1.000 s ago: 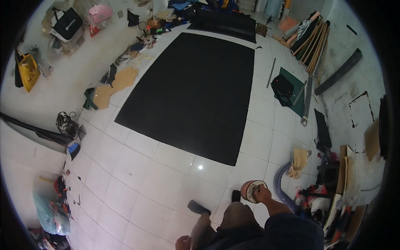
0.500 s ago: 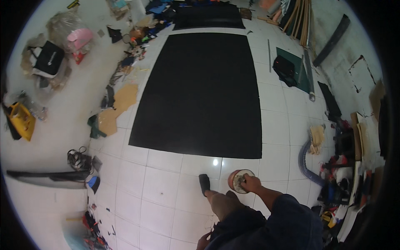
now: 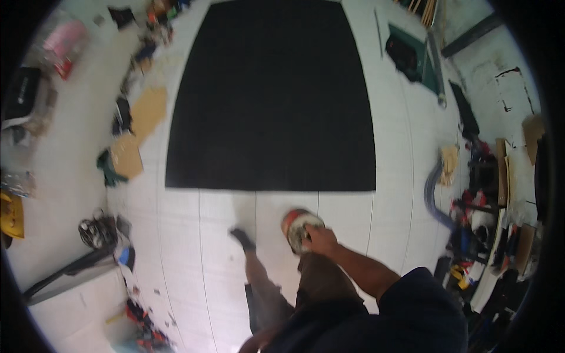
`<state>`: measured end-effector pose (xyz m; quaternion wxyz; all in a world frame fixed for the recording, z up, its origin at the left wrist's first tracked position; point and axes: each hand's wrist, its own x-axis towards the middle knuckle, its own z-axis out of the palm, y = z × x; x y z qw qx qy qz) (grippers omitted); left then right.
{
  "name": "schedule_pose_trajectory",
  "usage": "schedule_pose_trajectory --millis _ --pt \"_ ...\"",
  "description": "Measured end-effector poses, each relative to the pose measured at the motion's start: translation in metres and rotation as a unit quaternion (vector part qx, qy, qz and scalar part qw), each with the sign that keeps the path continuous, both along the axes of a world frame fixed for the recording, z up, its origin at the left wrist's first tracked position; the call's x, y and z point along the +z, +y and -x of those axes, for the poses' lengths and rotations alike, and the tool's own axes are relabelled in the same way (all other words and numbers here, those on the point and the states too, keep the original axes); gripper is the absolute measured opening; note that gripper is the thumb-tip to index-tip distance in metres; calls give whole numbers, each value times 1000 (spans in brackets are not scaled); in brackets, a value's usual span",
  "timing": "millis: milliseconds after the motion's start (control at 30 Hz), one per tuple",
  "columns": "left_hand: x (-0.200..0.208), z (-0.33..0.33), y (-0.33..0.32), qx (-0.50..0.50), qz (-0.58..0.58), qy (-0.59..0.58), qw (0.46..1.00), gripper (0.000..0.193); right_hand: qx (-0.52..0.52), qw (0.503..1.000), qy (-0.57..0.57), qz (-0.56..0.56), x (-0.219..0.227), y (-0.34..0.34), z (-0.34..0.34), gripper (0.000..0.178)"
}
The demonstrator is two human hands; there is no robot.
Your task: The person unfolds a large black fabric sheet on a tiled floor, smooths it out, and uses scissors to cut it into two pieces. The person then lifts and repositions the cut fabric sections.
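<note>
Right hand clutches a round red-and-whitish container | it has swung left, now near but apart from the near edge of a flat black rectangular sheet, seemingly within reach | left hand blurred; I can't read its grip

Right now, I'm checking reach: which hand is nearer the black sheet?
Right: the right hand is in front of the black sheet; left hand, farther back, at the picture's bottom.
</note>
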<state>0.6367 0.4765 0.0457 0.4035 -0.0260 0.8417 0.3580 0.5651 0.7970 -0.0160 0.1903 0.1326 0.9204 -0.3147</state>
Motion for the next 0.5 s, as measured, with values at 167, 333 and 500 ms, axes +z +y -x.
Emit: schedule_pose_trajectory --millis 167,333,500 --pt "-84 124 0 -25 24 148 988 38 87 996 6 27 -72 -31 20 43" --pt "-166 282 33 -98 48 377 920 38 230 971 -49 42 -200 -34 62 35" --pt "-156 308 -8 -208 -57 143 966 38 369 927 -18 65 -287 -33 76 28"
